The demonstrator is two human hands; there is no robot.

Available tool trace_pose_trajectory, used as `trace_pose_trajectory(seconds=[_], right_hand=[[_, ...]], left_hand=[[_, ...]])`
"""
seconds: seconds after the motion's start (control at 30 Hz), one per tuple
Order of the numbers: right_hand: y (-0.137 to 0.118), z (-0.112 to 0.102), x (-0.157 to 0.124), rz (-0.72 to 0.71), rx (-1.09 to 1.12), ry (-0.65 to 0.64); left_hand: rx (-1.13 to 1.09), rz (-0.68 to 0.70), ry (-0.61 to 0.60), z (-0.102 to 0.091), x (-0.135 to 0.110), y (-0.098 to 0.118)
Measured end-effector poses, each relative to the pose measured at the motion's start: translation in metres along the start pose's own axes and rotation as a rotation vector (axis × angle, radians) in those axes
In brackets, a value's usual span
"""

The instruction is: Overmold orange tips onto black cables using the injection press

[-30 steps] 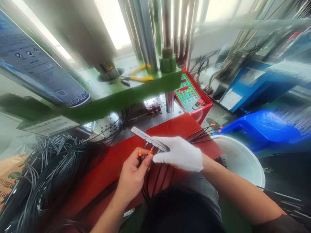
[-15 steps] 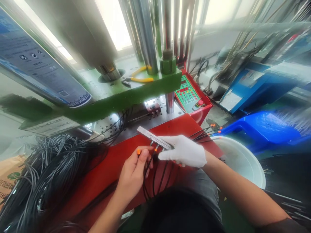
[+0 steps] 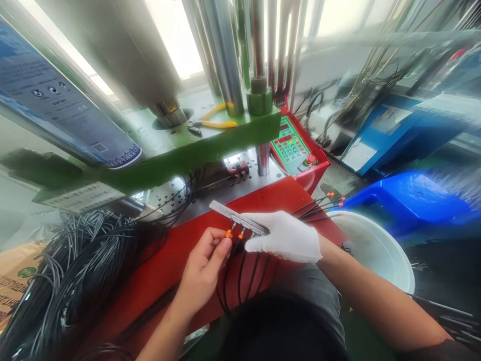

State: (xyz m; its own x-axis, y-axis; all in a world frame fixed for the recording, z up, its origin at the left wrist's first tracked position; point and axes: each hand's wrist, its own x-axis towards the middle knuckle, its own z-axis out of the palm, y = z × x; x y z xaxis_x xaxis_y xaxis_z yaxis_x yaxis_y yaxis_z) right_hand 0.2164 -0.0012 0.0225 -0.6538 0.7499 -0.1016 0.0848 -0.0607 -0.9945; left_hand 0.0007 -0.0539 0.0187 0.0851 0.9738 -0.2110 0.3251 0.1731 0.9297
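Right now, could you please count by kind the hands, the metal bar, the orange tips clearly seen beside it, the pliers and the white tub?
Hands: 2 (bare left hand, gloved right hand)
Metal bar: 1
Orange tips clearly seen beside the bar: 2
Yellow-handled pliers: 1
White tub: 1
Total: 7

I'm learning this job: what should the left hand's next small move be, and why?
Probably push the orange cable end gently toward the metal bar: the left hand holds it at a pin, and the gloved right hand grips the bar.
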Motion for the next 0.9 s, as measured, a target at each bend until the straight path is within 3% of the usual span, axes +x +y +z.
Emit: trace_pose_trajectory(seconds=[0.17, 0.47, 0.63, 0.77, 0.9], right_hand=[[-0.002, 0.001, -0.001, 0.011, 0.025, -0.007], [-0.002, 0.002, 0.0, 0.002, 0.015, 0.001], [-0.002, 0.002, -0.001, -0.016, 0.0, -0.006], [0.0, 0.005, 0.0, -0.029, -0.058, 0.047], [0.002, 0.009, 0.002, 0.047, -0.173, 0.131]], left_hand=[[0.031, 0.033, 0.062, -0.003, 0.001, -0.001], [0.043, 0.096, 0.027, -0.002, 0.0, 0.002], [0.059, 0.06, 0.017, -0.003, -0.001, 0.0], [0.161, 0.038, 0.078, -0.001, -0.002, 0.003], [0.332, 0.098, 0.168, 0.007, -0.002, 0.007]])
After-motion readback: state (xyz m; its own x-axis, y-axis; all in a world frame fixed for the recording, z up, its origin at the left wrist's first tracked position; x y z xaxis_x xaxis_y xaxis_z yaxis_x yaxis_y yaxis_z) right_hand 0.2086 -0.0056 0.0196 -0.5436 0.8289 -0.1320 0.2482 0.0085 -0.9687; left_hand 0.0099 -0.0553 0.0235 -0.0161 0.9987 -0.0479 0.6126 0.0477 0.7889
